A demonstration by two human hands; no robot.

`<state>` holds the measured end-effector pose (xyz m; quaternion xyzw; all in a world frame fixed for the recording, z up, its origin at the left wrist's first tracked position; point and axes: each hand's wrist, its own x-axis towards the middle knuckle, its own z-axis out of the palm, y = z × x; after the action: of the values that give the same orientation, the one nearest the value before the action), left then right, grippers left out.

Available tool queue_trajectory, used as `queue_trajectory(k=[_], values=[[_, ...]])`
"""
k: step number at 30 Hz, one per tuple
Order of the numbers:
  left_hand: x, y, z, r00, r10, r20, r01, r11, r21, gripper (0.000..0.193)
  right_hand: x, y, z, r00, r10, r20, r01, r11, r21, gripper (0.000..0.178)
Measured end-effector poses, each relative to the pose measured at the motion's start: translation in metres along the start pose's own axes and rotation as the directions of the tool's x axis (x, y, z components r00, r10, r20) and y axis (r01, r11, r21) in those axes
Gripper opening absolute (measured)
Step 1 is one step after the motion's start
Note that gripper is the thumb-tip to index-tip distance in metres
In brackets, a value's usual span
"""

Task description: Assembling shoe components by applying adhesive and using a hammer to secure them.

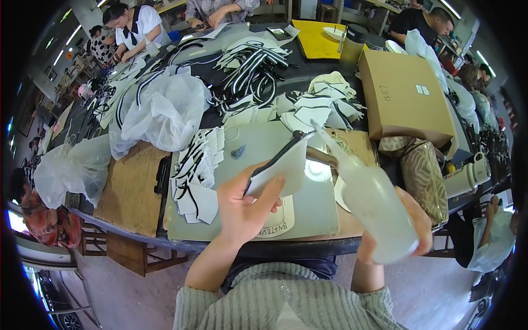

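Our left hand (242, 206) pinches the white, black-edged piece (287, 164) above the grey board (319, 212); our right hand (416, 219) is wrapped around the squeeze bottle (379, 212), its nozzle (329, 143) near the piece's upper end. We should keep the piece steady and squeeze lightly, evenly.

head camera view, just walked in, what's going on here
A person's left hand holds a white piece with a black edge above a grey board, while the right hand grips a translucent bottle. The bottle's nozzle is close to the piece's upper end; I can't tell whether they touch or anything is coming out. Similar pieces lie overlapping at the board's left, and a cardboard box stands at the table's right.
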<state>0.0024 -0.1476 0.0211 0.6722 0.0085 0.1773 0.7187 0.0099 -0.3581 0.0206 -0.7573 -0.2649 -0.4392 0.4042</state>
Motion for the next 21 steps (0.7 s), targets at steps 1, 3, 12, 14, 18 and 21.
queue_trajectory(k=[1, 3, 12, 14, 18, 21], values=[[0.002, 0.000, 0.000, 1.000, -0.024, 0.019, 0.024, 1.000, 0.003, 0.022, -0.002, 0.004, 0.007, 0.981, -0.085, -0.175, 0.124, 0.967, 0.222, 0.067], [-0.002, 0.003, 0.000, 0.998, -0.054, 0.042, 0.054, 0.999, 0.002, 0.023, -0.011, 0.017, -0.001, 0.958, -0.264, -0.114, 0.288, 0.881, 0.376, 0.066], [-0.009, -0.012, -0.008, 0.979, -0.096, 0.180, 0.097, 0.995, 0.001, 0.023, -0.030, 0.026, -0.004, 0.946, 0.212, -0.244, -0.011, 0.776, 0.631, 0.075], [-0.012, -0.008, -0.002, 0.968, -0.048, 0.247, 0.051, 0.999, -0.004, 0.024, -0.028, 0.022, -0.006, 0.982, 0.107, -0.155, -0.009, 0.850, 0.527, 0.076], [-0.002, -0.005, -0.015, 0.936, -0.011, 0.351, -0.024, 0.995, 0.093, 0.028, -0.041, 0.047, -0.007, 0.645, 0.755, -0.120, -0.310, 0.402, 0.861, 0.057], [0.033, -0.005, -0.029, 0.987, -0.041, 0.155, 0.038, 0.999, 0.024, 0.033, -0.032, 0.065, -0.017, 0.493, 0.862, 0.122, -0.164, -0.046, 0.985, 0.053]])
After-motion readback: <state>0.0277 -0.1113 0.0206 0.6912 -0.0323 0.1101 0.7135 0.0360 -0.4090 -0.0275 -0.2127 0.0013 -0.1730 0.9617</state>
